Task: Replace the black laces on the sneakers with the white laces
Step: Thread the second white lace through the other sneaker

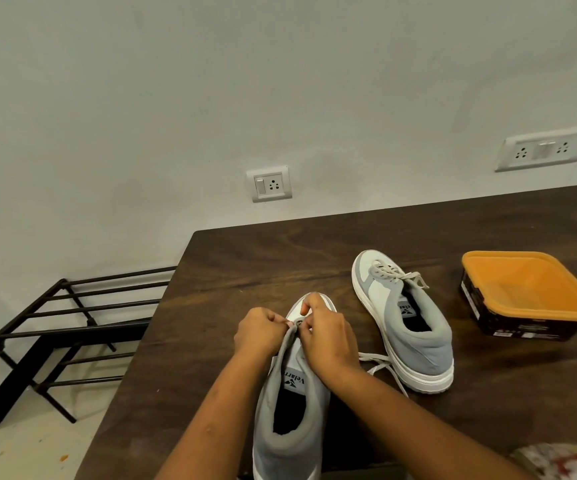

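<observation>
Both hands work close together at the toe end of the near sneaker [290, 410]: the left hand [261, 330] pinches the edge of its grey eyelet flap with curled fingers, while the right hand [328, 337], also curled, appears to pinch the white lace [380, 365] at the lowest eyelets, though the fingers hide the exact grip. The loose ends of that lace trail from under the right wrist across the dark wooden tabletop [245, 258], between the two shoes. The far sneaker [408, 323], just right of the hands, already carries white lacing over its tongue. No black laces are in view, so removal looks finished and one shoe done. The near sneaker's open tongue suggests its threading has only begun, with most eyelets and the tying left. An orange-lidded container [526, 292] sits well to the right, a red-and-white cloth [564, 462] shows at the lower right corner, a black metal rack [72, 323] stands on the floor to the left, and a wall socket [269, 183] is behind. Nothing blocks the work, though the trailing ends could snag on the far sneaker's sole.
</observation>
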A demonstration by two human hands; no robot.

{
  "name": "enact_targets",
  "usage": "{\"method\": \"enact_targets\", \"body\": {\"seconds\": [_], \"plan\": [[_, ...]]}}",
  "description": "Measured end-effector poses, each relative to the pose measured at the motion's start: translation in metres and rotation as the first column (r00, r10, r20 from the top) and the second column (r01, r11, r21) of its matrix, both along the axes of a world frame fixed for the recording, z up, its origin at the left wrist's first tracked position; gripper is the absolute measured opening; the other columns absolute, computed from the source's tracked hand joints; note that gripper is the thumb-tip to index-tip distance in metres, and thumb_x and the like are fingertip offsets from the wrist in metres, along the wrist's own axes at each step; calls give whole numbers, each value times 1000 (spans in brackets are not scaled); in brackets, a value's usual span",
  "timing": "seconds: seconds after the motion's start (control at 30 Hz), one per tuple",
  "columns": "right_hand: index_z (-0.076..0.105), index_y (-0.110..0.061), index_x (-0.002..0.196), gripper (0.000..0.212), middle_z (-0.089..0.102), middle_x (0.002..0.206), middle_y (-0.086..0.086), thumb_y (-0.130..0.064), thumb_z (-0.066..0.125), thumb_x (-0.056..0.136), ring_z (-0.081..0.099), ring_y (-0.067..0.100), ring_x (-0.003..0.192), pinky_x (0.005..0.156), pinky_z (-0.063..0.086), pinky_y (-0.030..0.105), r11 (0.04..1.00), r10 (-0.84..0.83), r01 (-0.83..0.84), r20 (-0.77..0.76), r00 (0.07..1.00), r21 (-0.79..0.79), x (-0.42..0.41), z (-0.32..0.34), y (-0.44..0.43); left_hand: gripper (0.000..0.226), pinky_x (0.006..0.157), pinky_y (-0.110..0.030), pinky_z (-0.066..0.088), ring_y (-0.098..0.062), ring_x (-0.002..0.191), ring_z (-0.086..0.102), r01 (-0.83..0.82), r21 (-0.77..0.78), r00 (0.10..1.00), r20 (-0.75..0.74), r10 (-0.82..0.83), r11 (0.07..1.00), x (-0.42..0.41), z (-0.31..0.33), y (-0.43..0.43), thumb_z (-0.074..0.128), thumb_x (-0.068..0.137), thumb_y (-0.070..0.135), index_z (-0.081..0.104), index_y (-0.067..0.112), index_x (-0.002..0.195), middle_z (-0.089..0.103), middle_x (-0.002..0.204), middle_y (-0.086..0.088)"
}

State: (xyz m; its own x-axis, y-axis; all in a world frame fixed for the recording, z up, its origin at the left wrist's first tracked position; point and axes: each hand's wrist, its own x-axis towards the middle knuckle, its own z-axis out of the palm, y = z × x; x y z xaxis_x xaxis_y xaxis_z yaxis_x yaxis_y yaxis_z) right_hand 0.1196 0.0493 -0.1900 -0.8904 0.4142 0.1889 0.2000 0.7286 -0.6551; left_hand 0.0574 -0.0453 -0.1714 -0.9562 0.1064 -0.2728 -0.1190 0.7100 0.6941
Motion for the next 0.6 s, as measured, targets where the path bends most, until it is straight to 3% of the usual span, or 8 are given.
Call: {"method": "enact_targets", "body": {"seconds": [0.13,0.3,0.37,0.43,0.47,0.53,0.57,0.6], "plan": [[39,-22,106,23,63,82,4,-7,46,89,58,22,75,68,49,40,995,92,-92,-1,996,-39,0,3,1,15,76,-31,50,-22,88,63,52,-58,999,-8,-52,997,-2,-5,3,57,86,24,67,20,76,69,92,-4],[38,-26,112,33,63,81,2,-6,48,86,58,23,75,70,50,40,988,153,-153,34,988,-22,-3,7,5,16,82,-33,43,-29,103,56,51,-109,990,-124,-65,993,1,-3,10,44,94,18,57,11,102,61,113,-11],[41,-25,114,37,64,80,1,-4,49,85,60,22,76,73,50,39,982,180,-177,39,983,-66,-4,8,6,15,78,-32,40,-32,103,56,-12,-84,977,-214,-7,996,1,3,8,41,95,17,52,9,100,60,112,-13],[43,-24,116,38,65,82,0,-3,50,85,61,20,79,75,52,38,978,194,-189,49,980,-83,-5,9,8,11,78,-31,43,-31,99,58,-90,81,962,-249,108,993,-1,14,4,37,97,14,47,11,96,62,107,-11],[45,-25,116,38,65,83,0,-4,53,86,62,18,80,76,52,37,978,200,-195,59,978,-81,-6,9,10,11,79,-33,48,-28,93,61,-143,264,959,-201,200,954,-3,20,2,35,98,12,45,11,95,65,103,-10],[49,-25,112,33,65,85,-2,-7,59,86,61,15,81,76,52,34,975,211,-205,78,974,-83,-7,10,13,14,68,-35,53,-22,76,63,-263,653,939,3,344,710,-6,36,-2,29,100,8,42,11,96,63,90,-9],[52,-25,107,29,65,85,-3,-9,62,85,60,13,81,75,52,32,975,215,-208,86,973,-83,-7,12,15,16,61,-31,51,-18,68,61,-309,751,915,66,399,584,-10,43,-7,27,101,8,42,11,95,59,85,-8],[54,-25,104,26,65,85,-5,-11,64,84,59,13,81,74,51,31,974,219,-213,95,971,-73,-8,13,17,17,58,-28,48,-16,64,57,-340,783,887,83,455,521,-14,48,-15,27,101,10,43,12,95,56,83,-7]]}}
